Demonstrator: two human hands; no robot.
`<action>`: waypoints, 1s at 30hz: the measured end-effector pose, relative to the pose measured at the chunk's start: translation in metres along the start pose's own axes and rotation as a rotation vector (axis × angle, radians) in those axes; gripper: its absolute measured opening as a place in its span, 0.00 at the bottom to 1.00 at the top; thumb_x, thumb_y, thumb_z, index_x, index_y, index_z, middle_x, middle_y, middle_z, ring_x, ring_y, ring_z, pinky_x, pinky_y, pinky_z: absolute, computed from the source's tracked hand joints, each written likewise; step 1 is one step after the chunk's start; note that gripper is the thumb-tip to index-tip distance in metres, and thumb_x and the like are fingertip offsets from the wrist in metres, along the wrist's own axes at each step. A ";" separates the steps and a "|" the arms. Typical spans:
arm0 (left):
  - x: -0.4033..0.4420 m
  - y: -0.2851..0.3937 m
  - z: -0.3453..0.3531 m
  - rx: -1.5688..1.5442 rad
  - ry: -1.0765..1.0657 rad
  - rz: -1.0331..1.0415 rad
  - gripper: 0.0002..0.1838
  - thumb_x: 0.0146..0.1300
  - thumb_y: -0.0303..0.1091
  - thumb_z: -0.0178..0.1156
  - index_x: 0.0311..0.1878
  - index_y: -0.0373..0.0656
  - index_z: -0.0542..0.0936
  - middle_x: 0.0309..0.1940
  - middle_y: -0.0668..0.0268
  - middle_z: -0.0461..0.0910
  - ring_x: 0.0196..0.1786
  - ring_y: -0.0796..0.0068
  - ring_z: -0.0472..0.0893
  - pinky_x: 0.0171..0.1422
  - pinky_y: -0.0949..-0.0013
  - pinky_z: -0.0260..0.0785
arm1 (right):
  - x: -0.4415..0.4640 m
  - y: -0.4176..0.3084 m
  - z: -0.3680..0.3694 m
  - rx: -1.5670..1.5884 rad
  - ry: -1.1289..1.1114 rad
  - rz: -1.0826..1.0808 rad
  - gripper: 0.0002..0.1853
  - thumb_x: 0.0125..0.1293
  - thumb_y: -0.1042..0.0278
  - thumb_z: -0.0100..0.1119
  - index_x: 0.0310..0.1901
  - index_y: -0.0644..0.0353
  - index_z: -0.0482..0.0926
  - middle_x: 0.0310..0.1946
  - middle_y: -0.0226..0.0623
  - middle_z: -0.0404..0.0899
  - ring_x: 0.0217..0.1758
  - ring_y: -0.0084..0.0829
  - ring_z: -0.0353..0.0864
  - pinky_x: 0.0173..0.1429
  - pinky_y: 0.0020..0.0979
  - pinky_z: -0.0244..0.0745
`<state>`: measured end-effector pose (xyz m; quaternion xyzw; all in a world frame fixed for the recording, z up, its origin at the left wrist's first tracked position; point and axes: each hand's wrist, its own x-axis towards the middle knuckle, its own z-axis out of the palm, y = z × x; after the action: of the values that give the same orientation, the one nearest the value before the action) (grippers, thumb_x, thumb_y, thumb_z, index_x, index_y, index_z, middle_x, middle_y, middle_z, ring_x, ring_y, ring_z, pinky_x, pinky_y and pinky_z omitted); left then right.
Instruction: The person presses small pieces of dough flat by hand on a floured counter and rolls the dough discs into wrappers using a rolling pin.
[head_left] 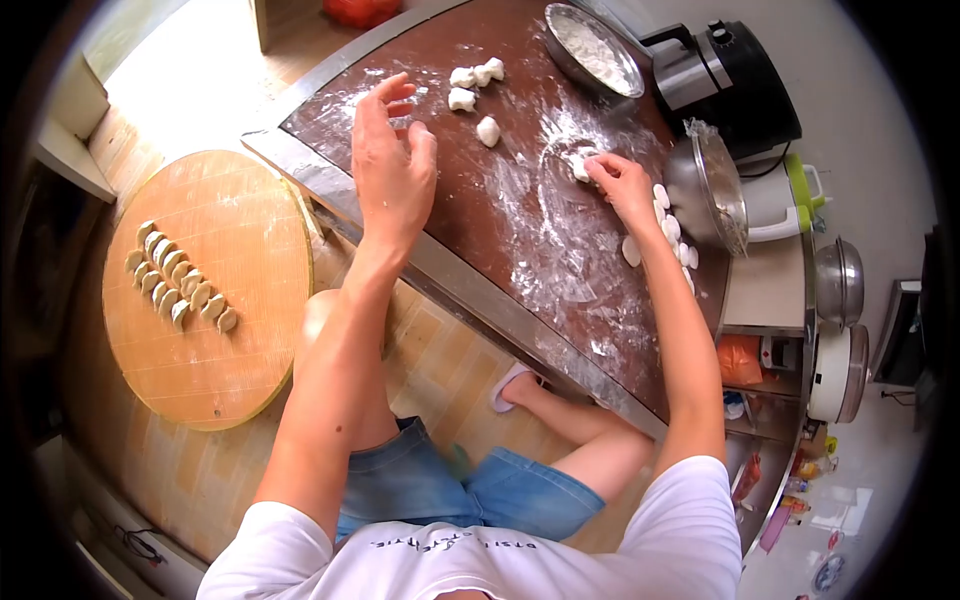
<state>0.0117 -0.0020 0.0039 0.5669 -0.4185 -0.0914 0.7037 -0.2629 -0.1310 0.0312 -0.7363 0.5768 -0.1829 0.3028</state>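
My right hand (622, 185) is over the floured brown table, its thumb and fingers pinched on a small white dough piece (581, 167) that touches the surface. My left hand (393, 165) hovers near the table's left edge with its fingers apart and nothing in them. To the right of it lie a single dough lump (488, 131), another lump (462, 99) and a small cluster of lumps (477, 75). Flattened white dough rounds (671, 229) lie beside my right wrist, partly hidden by the forearm. Loose flour is smeared across the tabletop (570, 230).
A metal bowl of flour (597, 55) stands at the back, near a black appliance (730, 80). A plastic-covered metal bowl (712, 190) borders the rounds. At left, a round wooden board (240, 370) carries rows of dumplings (172, 278). A shelf unit (765, 300) stands right.
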 end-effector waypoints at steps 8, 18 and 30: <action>0.000 0.001 -0.001 -0.005 -0.008 -0.019 0.21 0.56 0.19 0.51 0.55 0.37 0.71 0.48 0.58 0.74 0.49 0.65 0.77 0.54 0.65 0.71 | -0.011 -0.025 -0.002 -0.334 -0.044 -0.444 0.18 0.52 0.65 0.68 0.46 0.58 0.82 0.34 0.35 0.79 0.30 0.28 0.76 0.42 0.29 0.73; 0.001 -0.001 -0.001 -0.012 -0.018 0.003 0.20 0.57 0.20 0.52 0.55 0.37 0.71 0.49 0.58 0.74 0.50 0.65 0.76 0.54 0.65 0.71 | 0.016 -0.008 -0.011 -0.294 0.000 -0.017 0.14 0.58 0.60 0.67 0.42 0.60 0.83 0.30 0.34 0.83 0.30 0.22 0.80 0.38 0.24 0.75; 0.001 -0.001 0.000 -0.013 -0.019 0.009 0.21 0.56 0.20 0.52 0.55 0.37 0.71 0.48 0.58 0.75 0.50 0.66 0.77 0.54 0.65 0.71 | 0.012 -0.010 -0.014 -0.336 -0.019 -0.348 0.17 0.53 0.71 0.67 0.46 0.59 0.81 0.35 0.37 0.78 0.31 0.26 0.78 0.41 0.27 0.74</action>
<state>0.0124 -0.0031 0.0034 0.5595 -0.4271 -0.0962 0.7038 -0.2613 -0.1439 0.0470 -0.8664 0.4606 -0.1269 0.1454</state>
